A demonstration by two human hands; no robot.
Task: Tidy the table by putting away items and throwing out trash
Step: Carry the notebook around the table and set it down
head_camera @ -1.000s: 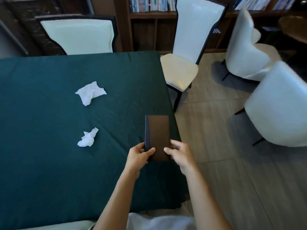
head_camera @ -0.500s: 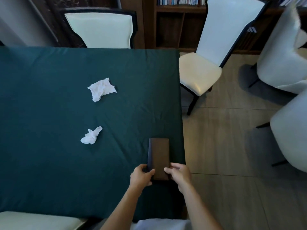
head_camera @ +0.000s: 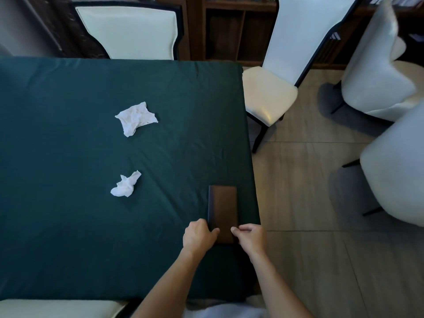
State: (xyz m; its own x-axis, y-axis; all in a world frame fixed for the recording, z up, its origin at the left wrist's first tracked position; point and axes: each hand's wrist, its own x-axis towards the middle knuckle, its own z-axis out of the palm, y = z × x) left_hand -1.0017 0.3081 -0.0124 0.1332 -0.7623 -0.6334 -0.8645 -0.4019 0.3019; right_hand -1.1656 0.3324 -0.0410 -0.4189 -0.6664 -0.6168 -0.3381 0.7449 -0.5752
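Observation:
A brown closed book [head_camera: 222, 208] lies flat on the dark green table [head_camera: 68, 237], close to its right edge. My left hand [head_camera: 199, 234] grips the book's near left corner and my right hand [head_camera: 251, 236] pinches its near right corner. Two crumpled white tissues lie further left on the cloth: a larger tissue [head_camera: 135, 118] toward the far side and a smaller tissue [head_camera: 125, 188] nearer to me.
A white chair [head_camera: 128, 31] stands at the table's far side and another white chair [head_camera: 275, 88] at its right corner. Two white armchairs [head_camera: 390, 157] sit on the tiled floor at right. A dark wooden bookshelf [head_camera: 229, 31] lines the back wall.
The book came down from a raised, held position to lie flat near the table's right edge, both hands staying on its near end. The camera view tilted downward.

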